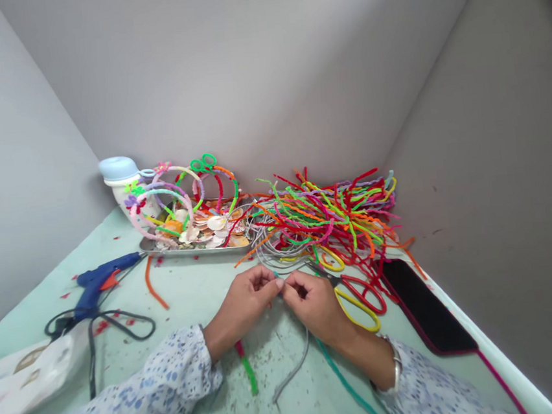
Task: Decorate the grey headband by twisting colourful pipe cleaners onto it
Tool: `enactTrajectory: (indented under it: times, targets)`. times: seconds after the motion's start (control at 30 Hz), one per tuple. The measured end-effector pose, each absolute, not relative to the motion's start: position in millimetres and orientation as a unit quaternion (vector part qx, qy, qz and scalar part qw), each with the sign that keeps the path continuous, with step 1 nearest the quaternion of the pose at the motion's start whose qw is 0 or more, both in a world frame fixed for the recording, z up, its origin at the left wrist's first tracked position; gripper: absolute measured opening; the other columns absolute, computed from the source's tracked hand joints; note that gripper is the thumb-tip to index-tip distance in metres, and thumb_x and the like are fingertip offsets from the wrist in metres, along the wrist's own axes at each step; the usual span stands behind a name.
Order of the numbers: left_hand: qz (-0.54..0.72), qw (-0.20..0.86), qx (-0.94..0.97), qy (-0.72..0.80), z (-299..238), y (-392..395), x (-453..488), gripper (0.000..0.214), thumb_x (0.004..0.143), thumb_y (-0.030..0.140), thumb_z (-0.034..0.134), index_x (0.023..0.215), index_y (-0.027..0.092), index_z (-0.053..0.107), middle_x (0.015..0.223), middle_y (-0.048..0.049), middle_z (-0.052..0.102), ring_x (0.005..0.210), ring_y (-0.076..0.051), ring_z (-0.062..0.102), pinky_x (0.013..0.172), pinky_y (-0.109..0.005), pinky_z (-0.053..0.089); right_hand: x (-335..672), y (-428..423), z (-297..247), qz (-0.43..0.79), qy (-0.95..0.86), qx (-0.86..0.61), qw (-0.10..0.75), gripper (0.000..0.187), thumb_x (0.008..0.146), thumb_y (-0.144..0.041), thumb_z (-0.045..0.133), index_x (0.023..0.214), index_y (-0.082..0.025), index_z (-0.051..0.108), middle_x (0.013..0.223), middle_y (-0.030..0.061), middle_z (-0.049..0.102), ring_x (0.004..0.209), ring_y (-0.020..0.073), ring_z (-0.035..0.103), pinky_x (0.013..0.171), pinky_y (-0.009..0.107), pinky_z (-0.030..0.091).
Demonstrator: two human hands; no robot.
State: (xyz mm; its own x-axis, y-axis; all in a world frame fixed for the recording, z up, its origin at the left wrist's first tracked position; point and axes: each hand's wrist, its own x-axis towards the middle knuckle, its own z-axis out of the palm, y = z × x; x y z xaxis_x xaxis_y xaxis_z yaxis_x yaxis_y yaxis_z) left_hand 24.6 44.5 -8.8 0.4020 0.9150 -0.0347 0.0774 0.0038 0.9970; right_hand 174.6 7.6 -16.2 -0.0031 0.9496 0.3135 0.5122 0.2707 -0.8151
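Observation:
My left hand [246, 301] and my right hand [314, 304] meet at the middle of the table, fingers pinched together on a thin grey plastic headband [292, 371] and a teal pipe cleaner [349, 388]. The headband curves down toward me below the hands. The teal strand runs from the fingertips under my right wrist to the lower edge. A red and green pipe cleaner [246, 366] lies under my left wrist. Both fists are closed.
A heap of coloured pipe cleaners [335, 217] lies at the back right, with red and yellow scissors [357, 297] and a black phone [425, 310] in front. A metal tray [187, 248] holds shells and wrapped headbands. A blue glue gun [100, 282] lies left.

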Motion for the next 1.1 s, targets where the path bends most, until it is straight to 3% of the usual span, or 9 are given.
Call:
enactTrajectory:
  times: [0.53,0.7,0.8,1.0,1.1]
  targets:
    - [0.403,0.545,0.585,0.446,-2.0,47.4,19.7,0.006,0.074,0.021,0.057,0.072,0.015,0.056,0.055,0.0058,0.049,0.049,-0.007,0.042,0.048,-0.018,0.033,176.6,8.5,-16.9,0.252,-0.654,-0.564,0.437,0.022,0.081,-0.025,0.052,0.06,-0.018,0.051,0.051,-0.005,0.043,0.049,0.0094,0.039,0.048,0.021,0.03]
    - [0.396,0.573,0.591,0.408,1.9,45.0,22.3,0.02,0.082,0.033,0.054,0.075,0.014,0.056,0.058,0.0042,0.051,0.049,-0.008,0.041,0.048,-0.019,0.034,176.0,8.5,-18.4,0.256,-0.655,-0.559,0.44,0.021,0.079,-0.023,0.053,0.06,-0.017,0.051,0.051,-0.005,0.044,0.049,0.0092,0.04,0.049,0.021,0.03]
    - [0.389,0.562,0.61,0.401,2.3,43.6,23.4,0.018,0.081,0.031,0.057,0.082,0.013,0.059,0.063,0.0035,0.053,0.051,-0.007,0.043,0.05,-0.019,0.035,175.7,7.8,-17.6,0.264,-0.661,-0.549,0.438,0.021,0.079,-0.022,0.053,0.059,-0.017,0.051,0.051,-0.0049,0.043,0.049,0.0091,0.039,0.048,0.021,0.029]
    - [0.385,0.559,0.616,0.399,0.3,43.7,22.8,0.014,0.08,0.027,0.057,0.08,0.013,0.061,0.064,0.0029,0.053,0.054,-0.008,0.044,0.051,-0.019,0.036,176.1,5.2,-11.5,0.308,-0.67,-0.52,0.431,0.017,0.084,-0.026,0.049,0.077,-0.016,0.061,0.059,-0.0033,0.049,0.052,0.0101,0.041,0.049,0.021,0.031]
    - [0.38,0.563,0.616,0.399,0.7,43.2,23.1,0.014,0.079,0.026,0.058,0.078,0.013,0.06,0.063,0.003,0.053,0.054,-0.008,0.044,0.051,-0.019,0.036,176.8,6.3,-11.7,0.296,-0.669,-0.524,0.436,0.018,0.084,-0.025,0.049,0.072,-0.016,0.06,0.058,-0.003,0.049,0.053,0.0103,0.042,0.05,0.022,0.032]
